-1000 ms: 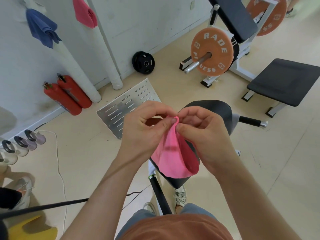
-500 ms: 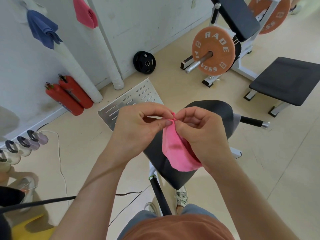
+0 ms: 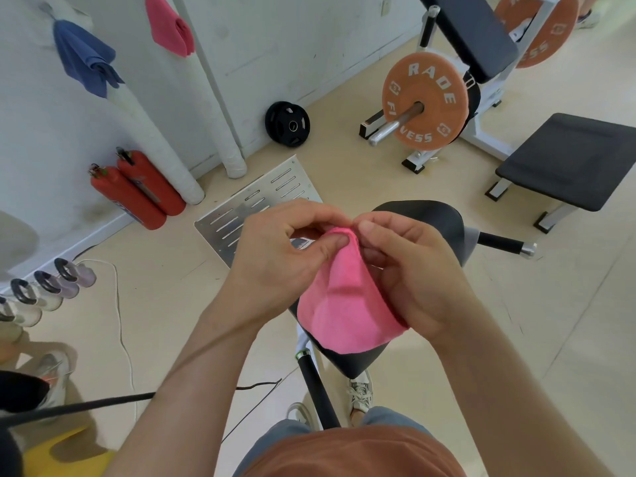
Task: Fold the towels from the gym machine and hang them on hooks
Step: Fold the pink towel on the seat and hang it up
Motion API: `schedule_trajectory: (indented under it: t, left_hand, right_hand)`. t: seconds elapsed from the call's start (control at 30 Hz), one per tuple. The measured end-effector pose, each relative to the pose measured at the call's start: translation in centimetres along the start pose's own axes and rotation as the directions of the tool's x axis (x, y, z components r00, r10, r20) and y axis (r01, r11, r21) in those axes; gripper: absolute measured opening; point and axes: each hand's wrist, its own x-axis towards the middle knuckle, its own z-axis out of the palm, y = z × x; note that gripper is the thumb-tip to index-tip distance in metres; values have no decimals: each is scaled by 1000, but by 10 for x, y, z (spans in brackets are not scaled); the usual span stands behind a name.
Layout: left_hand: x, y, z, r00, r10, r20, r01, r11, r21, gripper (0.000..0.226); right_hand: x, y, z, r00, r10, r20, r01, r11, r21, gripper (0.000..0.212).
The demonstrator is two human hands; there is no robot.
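Head view. Both hands are raised together in front of the body, above the black pad (image 3: 433, 218) of a gym machine.

The left hand (image 3: 275, 259) has its fingers curled, with the thumb pressed on the top edge of the pink towel (image 3: 347, 315) so that the cloth is pinched there. The right hand (image 3: 409, 273) meets it at the same top edge. Its thumb and forefinger are closed on the fabric and its other fingers are curled behind the cloth. The fingertips of the two hands touch or nearly touch at the towel's upper fold.

The pink towel hangs from this shared grip in a doubled, rounded shape. Its lower edge falls in front of the pad's near end; whether it touches the pad cannot be told.

On the wall at upper left hang a blue towel (image 3: 86, 60) and, to its right, a second pink towel (image 3: 168, 25). How either is fixed is not clear.

Two red fire extinguishers (image 3: 137, 191) stand against the wall base, beside a white padded pipe (image 3: 151, 132). A slotted metal plate (image 3: 251, 208) lies on the floor just beyond the left hand. A black weight disc (image 3: 287, 123) leans at the wall. To the right are an orange weight plate (image 3: 425, 101) on a bar and a low black bench (image 3: 571, 160).
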Motion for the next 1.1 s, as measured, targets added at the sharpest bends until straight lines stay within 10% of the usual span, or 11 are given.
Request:
schedule_trajectory:
  t: [0.37, 0.5, 0.7, 1.1]
  left_hand:
    - [6, -15, 7, 988, -149, -48, 147, 988, -47, 37]
    - [30, -37, 1, 947, -293, -134, 289, 956, -49, 30]
    - [46, -68, -46, 901, -212, -379, 245, 969, 39, 25]
    - [2, -117, -12, 933, -258, 252, 162, 925, 345, 36]
  right_hand:
    - [38, 5, -16, 975, 176, 136, -177, 984, -10, 34]
    - [65, -17, -9, 984, -11, -178, -25, 980, -196, 14]
    - [84, -67, -60, 766, -318, -559, 266, 948, -175, 19]
    - [70, 21, -96, 701, -172, -693, -9, 968, -250, 33]
